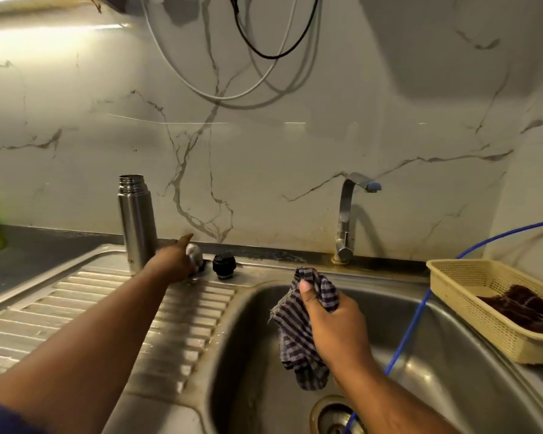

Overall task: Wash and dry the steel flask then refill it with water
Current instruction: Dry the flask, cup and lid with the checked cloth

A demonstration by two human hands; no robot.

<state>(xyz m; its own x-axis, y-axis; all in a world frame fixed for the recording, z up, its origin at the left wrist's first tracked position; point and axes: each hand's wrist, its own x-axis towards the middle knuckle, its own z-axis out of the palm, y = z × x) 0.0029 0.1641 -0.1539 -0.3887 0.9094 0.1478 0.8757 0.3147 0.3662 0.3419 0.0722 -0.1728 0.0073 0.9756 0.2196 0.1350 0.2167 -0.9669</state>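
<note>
**Q:** What is the nearer hand doing?
**A:** The right hand is gripping a limp, crumpled striped cloth. Its fingers are curling round the cloth over the smooth steel sink basin. A thin blue hose is running down toward the drain.

**Q:** And beyond, on the ribbed drainboard?
**A:** The left hand is reaching across the ribs, fingers closing on a small pale rounded object that is too blurred to identify. A round black stopper is sitting just beside it.

**Q:** Where is the flask?
**A:** The steel flask, a brushed cylinder with a threaded open neck, is standing upright at the drainboard's back edge. It is just left of that hand, before the veined marble wall. An angular steel tap is rising farther right.
</note>
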